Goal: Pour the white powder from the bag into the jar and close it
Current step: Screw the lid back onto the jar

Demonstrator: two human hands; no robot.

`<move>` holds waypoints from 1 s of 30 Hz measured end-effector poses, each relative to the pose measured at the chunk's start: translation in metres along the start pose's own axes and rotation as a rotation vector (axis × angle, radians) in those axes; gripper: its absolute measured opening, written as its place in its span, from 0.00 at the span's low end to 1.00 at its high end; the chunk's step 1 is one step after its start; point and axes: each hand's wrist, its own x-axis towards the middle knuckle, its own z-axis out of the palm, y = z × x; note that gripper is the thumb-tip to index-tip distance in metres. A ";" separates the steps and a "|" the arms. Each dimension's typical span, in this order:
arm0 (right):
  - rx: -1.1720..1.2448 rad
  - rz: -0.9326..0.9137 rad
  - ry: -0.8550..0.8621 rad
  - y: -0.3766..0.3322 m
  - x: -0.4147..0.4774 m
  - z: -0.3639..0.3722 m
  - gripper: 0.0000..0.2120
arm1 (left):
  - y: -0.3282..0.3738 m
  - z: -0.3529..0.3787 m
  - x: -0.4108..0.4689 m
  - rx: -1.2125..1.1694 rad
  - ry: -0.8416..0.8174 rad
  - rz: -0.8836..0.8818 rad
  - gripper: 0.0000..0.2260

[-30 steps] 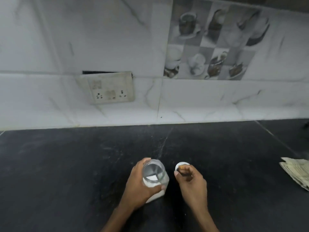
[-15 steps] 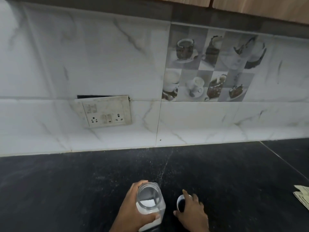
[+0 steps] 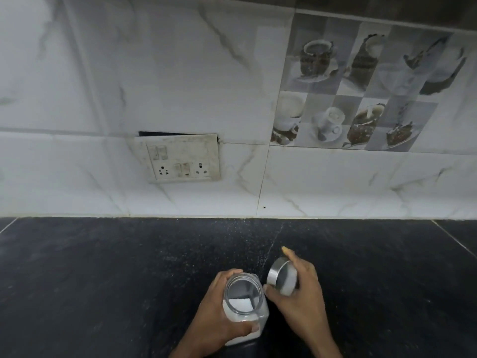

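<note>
Head cam looks down at a black speckled stone counter [image 3: 103,280] w/ a white marble-look tiled wall [image 3: 180,73] behind it. Left hand [image 3: 219,313] is wrapped tight round a clear, squarish glass jar [image 3: 244,306], thumb at the front near its base, fingers round the far side. Jar stands on the counter near the bottom edge of the shot, mouth open, white powder [image 3: 240,303] filling the lower part. Right hand [image 3: 299,290] pinches a round metal lid w/ a white inner side [image 3: 281,279], held on edge & tilted, just right of the jar mouth; thumb at the lid's lower rim, index finger up over the top. Lid is close beside the jar rim, can't tell if they touch; it isn't over the opening.

Faint white dust is scattered on the counter beyond the jar, toward the wall seam. Counter is open left, right & behind the hands, lots of room on every side. A thin joint line [image 3: 454,239] cuts the slab at far right, another shows at far left.

On the wall: a grubby white switch & socket plate [image 3: 180,158], left of centre, w/ a dark gap along its top edge. A picture tile of cups & desserts [image 3: 361,86] sits upper right. Bag not seen in shot
</note>
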 end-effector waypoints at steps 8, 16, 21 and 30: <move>0.297 -0.145 -0.012 -0.035 -0.027 0.033 0.33 | -0.004 -0.001 0.001 -0.010 0.002 -0.036 0.42; 0.176 -0.162 0.000 -0.015 -0.038 0.055 0.37 | 0.000 0.003 -0.001 -0.045 0.058 -0.051 0.31; 0.165 -0.152 0.033 -0.004 -0.037 0.057 0.38 | -0.005 0.005 -0.001 -0.050 0.085 -0.061 0.34; 0.082 -0.181 -0.052 -0.007 -0.039 0.049 0.34 | -0.013 0.005 0.000 -0.042 0.035 -0.050 0.40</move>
